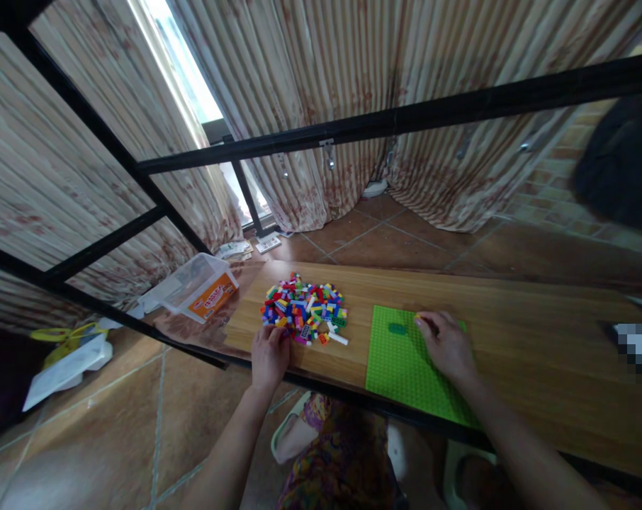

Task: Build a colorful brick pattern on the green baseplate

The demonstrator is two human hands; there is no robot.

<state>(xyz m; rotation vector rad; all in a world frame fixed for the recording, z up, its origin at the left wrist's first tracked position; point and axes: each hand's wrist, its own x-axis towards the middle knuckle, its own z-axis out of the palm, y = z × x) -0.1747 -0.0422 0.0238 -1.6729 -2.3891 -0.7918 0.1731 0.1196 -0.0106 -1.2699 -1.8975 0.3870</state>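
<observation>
A heap of small toy building bricks [310, 304] in many colours lies on the wooden table. My left hand [269, 354] rests at the heap's near left edge with its fingers bent down and closed; whatever they hold is hidden. To the right lies a bright green studded baseplate [390, 368]. One dark green brick [397, 329] sits on its upper part. Over the plate's upper right, my right hand [447, 346] pinches a small yellow-orange brick [419, 319] between thumb and fingers. I cannot tell whether that brick touches the plate.
A clear plastic box [198, 287] with an orange label stands left of the wooden table [533, 340]. A black metal rail [353, 129] crosses behind, before striped curtains [321, 64]. A partly pixelated object [640, 347] lies at the far right. White and yellow items [69, 354] are at far left.
</observation>
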